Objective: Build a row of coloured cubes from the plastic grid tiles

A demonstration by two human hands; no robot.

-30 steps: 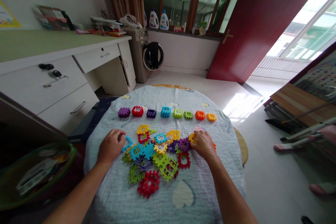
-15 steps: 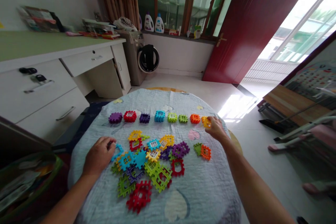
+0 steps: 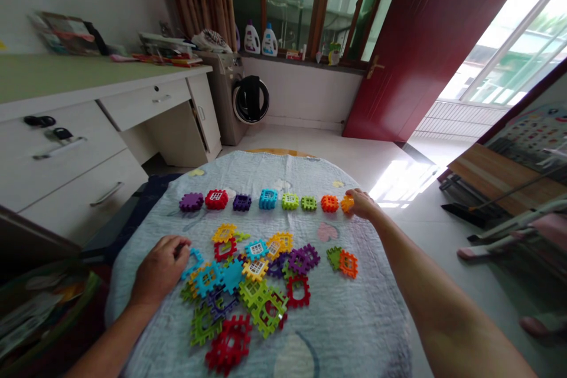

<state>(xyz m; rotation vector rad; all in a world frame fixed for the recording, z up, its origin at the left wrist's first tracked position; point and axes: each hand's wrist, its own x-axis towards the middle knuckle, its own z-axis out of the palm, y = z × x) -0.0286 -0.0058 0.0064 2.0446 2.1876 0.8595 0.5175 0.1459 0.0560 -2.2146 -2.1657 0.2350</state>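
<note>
At the right end of a row of toothed plastic building blocks, my right hand [image 3: 362, 202] has its fingers closed on a yellow block [image 3: 347, 204]. The orange block [image 3: 329, 204] stands just left of it. My left hand [image 3: 160, 266] rests on the cloth at the pile's left edge, fingers curled. A dark spot shows at its fingertips, and I cannot tell what it is. Beside those fingers lies a light-blue toothed frame [image 3: 192, 262]. The loose pile holds flat toothed pieces, among them a red one [image 3: 229, 344], a green one [image 3: 264, 305] and a purple one [image 3: 303, 258].
The row also has a purple block [image 3: 191, 201], a red block [image 3: 217, 199] and a blue block [image 3: 268, 199]. An orange piece [image 3: 348, 263] overlaps a green piece [image 3: 333, 257] right of the pile. A pale blue cloth [image 3: 354, 319] covers the round table.
My right hand stays at the yellow block, its fingers now around the block's right side. The view has shifted slightly; my left hand still rests by the pile.
</note>
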